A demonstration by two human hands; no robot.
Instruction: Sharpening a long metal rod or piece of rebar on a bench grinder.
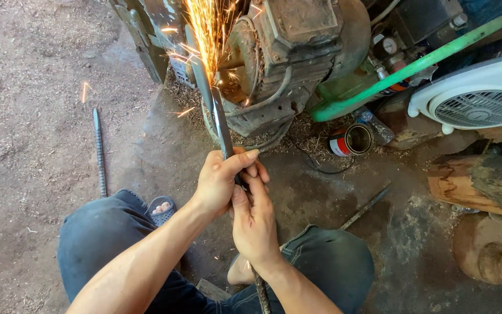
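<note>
We have one view only, a head cam worn by the person, looking steeply down and fwd. It sits close above the left hand (219, 180) and right hand (254, 224), approx. at frame centre. Knees fill the bottom edge; dirt floor (24, 116) lies left, a grinder motor (286, 52) at top.

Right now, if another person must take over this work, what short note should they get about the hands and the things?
Left hand and right hand both grip the long metal blade. Its far end is pressed to the motor-driven grinder, and sparks fly up. The person squats on the dirt floor. A steel rod lies to the left, an open can to the right. Grinding is under way; how much edge is left cannot be told.
</note>
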